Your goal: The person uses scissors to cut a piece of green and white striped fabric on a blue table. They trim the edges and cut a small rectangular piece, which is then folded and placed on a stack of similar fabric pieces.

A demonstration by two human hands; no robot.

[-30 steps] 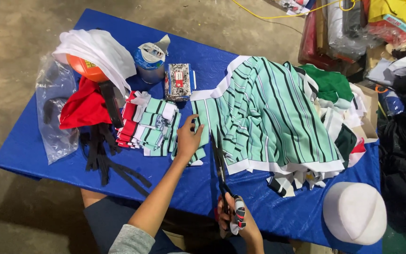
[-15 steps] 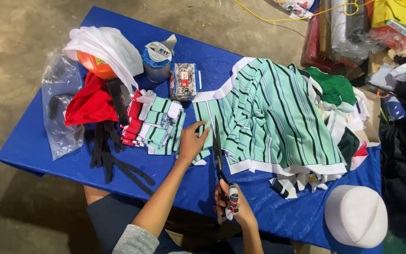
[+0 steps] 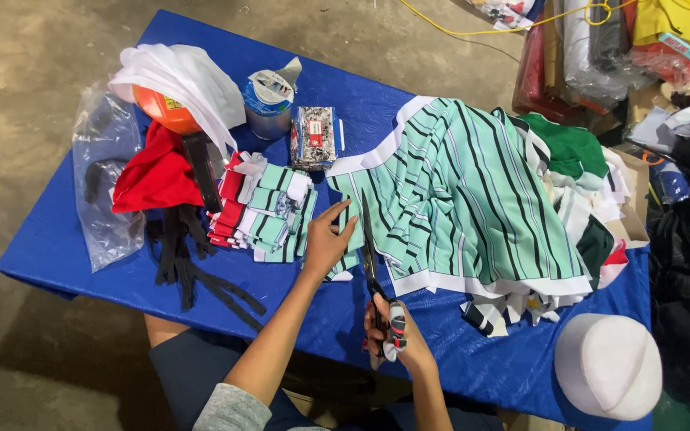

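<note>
Green-and-white striped cloth with black lines (image 3: 473, 199) lies spread over the blue-covered table (image 3: 361, 96). The left hand (image 3: 327, 239) presses flat and open on the cloth's left edge. Just beside it, the right hand (image 3: 397, 339) grips black-bladed scissors (image 3: 370, 263), blades lying along that edge. Left of the cloth sits a stack of cut striped pieces (image 3: 265, 209).
</note>
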